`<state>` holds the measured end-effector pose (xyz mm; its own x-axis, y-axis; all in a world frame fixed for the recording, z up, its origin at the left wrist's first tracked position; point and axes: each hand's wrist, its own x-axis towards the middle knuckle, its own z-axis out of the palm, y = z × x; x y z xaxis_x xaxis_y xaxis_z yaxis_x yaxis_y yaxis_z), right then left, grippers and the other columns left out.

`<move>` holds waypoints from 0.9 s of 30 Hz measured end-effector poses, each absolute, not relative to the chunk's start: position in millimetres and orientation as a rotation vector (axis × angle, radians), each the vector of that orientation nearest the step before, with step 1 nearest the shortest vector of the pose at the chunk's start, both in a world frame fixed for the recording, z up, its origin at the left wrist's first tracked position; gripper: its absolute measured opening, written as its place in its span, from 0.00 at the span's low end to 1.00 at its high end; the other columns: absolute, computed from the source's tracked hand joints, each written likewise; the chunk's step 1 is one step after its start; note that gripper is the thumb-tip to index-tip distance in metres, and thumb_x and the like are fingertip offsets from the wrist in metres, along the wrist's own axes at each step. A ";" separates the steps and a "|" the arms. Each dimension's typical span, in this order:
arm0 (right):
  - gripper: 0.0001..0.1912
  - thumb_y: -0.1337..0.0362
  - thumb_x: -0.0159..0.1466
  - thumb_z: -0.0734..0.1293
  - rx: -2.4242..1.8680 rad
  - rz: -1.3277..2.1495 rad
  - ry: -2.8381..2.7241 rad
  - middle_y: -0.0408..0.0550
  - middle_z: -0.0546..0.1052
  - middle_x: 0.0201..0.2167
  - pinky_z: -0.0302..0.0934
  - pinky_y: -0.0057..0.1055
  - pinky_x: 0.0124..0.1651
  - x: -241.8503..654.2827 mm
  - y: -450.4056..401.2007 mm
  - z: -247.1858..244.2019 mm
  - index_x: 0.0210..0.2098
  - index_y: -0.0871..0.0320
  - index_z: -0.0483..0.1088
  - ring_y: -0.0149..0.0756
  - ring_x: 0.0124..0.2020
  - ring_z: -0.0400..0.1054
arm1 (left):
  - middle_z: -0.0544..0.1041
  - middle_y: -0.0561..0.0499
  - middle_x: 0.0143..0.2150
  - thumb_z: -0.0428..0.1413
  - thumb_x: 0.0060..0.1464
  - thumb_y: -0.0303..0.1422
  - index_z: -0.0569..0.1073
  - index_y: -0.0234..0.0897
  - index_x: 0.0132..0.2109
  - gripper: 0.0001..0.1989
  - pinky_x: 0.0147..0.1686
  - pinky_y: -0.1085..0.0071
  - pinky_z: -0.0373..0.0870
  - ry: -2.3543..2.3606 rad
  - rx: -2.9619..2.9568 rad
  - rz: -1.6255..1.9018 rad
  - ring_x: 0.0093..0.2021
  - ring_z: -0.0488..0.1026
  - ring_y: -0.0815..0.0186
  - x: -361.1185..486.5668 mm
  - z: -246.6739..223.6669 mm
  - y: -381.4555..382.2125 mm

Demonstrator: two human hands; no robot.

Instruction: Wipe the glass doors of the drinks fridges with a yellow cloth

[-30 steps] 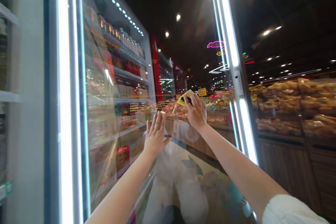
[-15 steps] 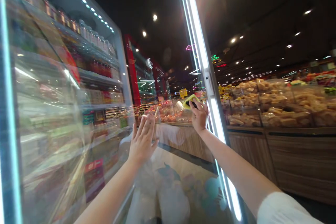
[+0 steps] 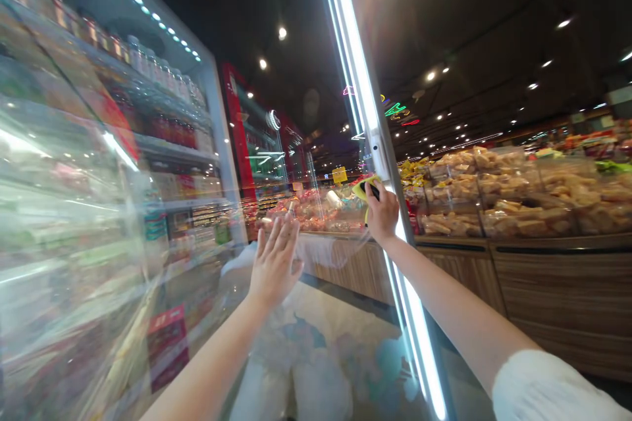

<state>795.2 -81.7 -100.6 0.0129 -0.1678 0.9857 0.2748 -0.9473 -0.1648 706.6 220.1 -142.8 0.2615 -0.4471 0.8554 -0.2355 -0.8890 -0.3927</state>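
Dim shop (image 3: 474, 33): right hand (image 3: 384, 216), gripping a yellow cloth (image 3: 361, 189) so near the lit door edge (image 3: 359, 59), could bump it; left hand (image 3: 274, 268) open, empty.

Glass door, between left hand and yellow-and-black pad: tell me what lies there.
In the head view, only bare glass lies between the left hand and yellow-and-black pad, with blurred reddish goods showing through.

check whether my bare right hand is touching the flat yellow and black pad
Touching: the head view shows the bare right hand with its fingers laid over the black part of the yellow and black pad.
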 end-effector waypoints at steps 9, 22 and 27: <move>0.30 0.70 0.70 0.59 -2.049 -2.039 -0.259 0.51 0.63 0.73 0.62 0.51 0.62 788.3 -66.9 -46.2 0.71 0.49 0.63 0.53 0.63 0.63 | 0.47 0.43 0.79 0.58 0.61 0.35 0.35 0.39 0.78 0.50 0.76 0.45 0.44 0.578 -2.304 -1.748 0.78 0.42 0.51 713.6 -124.6 219.3; 0.34 0.73 0.69 0.62 -1.976 -2.077 -0.552 0.46 0.64 0.72 0.63 0.53 0.60 780.5 -11.6 -35.2 0.71 0.42 0.62 0.52 0.64 0.63 | 0.49 0.43 0.78 0.60 0.60 0.41 0.42 0.40 0.78 0.49 0.75 0.45 0.44 0.533 -2.310 -1.693 0.78 0.44 0.51 708.0 -116.1 234.7; 0.33 0.77 0.68 0.60 -2.048 -2.042 -0.612 0.43 0.65 0.72 0.60 0.52 0.67 784.6 -45.4 -72.5 0.67 0.43 0.67 0.48 0.68 0.62 | 0.45 0.41 0.79 0.61 0.59 0.41 0.39 0.39 0.78 0.51 0.75 0.44 0.47 0.470 -2.357 -1.608 0.78 0.43 0.50 693.0 -112.8 258.9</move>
